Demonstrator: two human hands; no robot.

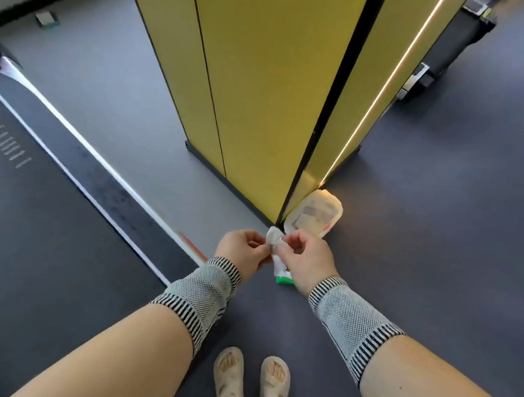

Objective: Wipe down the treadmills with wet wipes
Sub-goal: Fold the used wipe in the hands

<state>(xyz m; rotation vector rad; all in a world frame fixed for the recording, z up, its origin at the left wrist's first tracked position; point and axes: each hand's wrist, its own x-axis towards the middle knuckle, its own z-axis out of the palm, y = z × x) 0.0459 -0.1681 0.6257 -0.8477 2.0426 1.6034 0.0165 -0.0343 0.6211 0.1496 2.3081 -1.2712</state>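
A crumpled white wet wipe [273, 236] is pinched between both hands just in front of the yellow pillar's [265, 86] near corner, the left hand [243, 250] and right hand [304, 260] each gripping it with fingertips. A small green-and-white packet [282, 272] hangs under the right hand. A wipes pack [315, 212] lies against the pillar's base, and a treadmill [66, 160] stretches left of the pillar.

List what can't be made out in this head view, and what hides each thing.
- Small green-and-white packet: mostly covered by the right hand; print unreadable.
- Wipe: bunched between both grips, left hand included; size and dampness unclear.
- Large pack leaning by the yellow pillar: label washed out by glare.
- Treadmill: cut off at left edge.
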